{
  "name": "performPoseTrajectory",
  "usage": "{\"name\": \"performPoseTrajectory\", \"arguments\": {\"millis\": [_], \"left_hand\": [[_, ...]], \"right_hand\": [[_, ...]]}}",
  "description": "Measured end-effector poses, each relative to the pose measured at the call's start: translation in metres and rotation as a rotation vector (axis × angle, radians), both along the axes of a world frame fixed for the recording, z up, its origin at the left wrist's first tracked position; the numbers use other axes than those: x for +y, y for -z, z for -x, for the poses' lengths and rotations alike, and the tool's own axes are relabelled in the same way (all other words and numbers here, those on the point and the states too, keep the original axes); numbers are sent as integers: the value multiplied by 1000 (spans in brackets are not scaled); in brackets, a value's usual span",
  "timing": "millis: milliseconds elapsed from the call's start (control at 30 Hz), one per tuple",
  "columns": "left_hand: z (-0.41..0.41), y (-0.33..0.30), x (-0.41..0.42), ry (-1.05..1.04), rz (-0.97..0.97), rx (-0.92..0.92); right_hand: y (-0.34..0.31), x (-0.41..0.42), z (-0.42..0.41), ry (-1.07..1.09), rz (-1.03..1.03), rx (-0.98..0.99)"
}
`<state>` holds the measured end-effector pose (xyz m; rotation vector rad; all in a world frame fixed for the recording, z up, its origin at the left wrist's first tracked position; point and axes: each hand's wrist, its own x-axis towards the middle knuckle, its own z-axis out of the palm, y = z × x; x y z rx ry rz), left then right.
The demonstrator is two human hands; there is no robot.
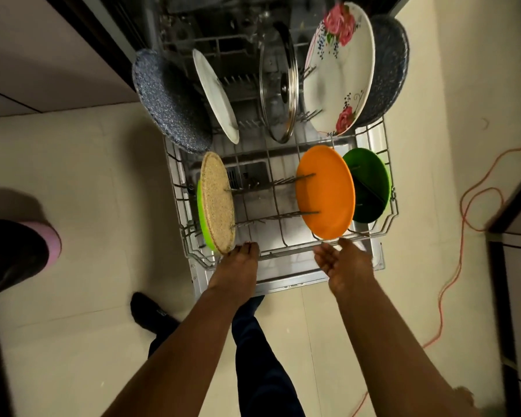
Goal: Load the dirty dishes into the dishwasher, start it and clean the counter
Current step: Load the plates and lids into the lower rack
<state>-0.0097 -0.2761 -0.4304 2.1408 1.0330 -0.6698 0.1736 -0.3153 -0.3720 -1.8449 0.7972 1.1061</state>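
— What's in front of you?

— I'm looking straight down on the pulled-out lower rack (pixel 286 251) of the dishwasher, over its open door (pixel 283 279). My left hand (pixel 238 261) rests on the rack's front rail at about 7 o'clock, fingers together and curled over the wire, right beside the speckled tan plate (pixel 217 203). My right hand (pixel 342 263) is at 5 o'clock by the same rail, palm turned up, fingers loosely apart and gripping nothing.

— And the dishes?

— All standing on edge between the tines. A lime-green plate (pixel 202 218) sits just behind the tan one at 8 o'clock. The orange plate (pixel 325 192) and dark green plate (pixel 369 185) are at 4 o'clock. Farther back, from 10 to 2 o'clock: a speckled blue plate (pixel 169 100), a white plate (pixel 214 94), a glass lid (pixel 279 85), a floral plate (pixel 339 70), and another speckled blue plate (pixel 388 70).

— Anything off the rack?

— An orange cable (pixel 464 212) lies on the floor at 3 o'clock.
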Motion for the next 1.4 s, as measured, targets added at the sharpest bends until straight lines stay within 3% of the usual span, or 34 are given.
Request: {"name": "performPoseTrajectory", "arguments": {"millis": [233, 367, 600, 767, 1067, 1200, 1400], "left_hand": [[32, -99, 42, -38, 0, -238], [77, -164, 73, -80, -121, -293], [196, -269, 116, -69, -270, -268], [279, -330, 144, -76, -379, -228], [410, -433, 210, -309, -723, -161], [462, -459, 232, -427, -831, -146], [515, -470, 268, -576, -874, -140]], "right_hand": [[-58, -24, 71, -672, -93, -272], [-101, -21, 102, -913, -97, -376], [-189, 9, 172, -1048, -177, -540], [-222, 47, 230, -1300, -232, -668], [-317, 175, 321, -1585, -459, -939], [-341, 234, 362, -1599, -622, -1047], [-347, 305, 415, -1703, -773, -1048]]}}
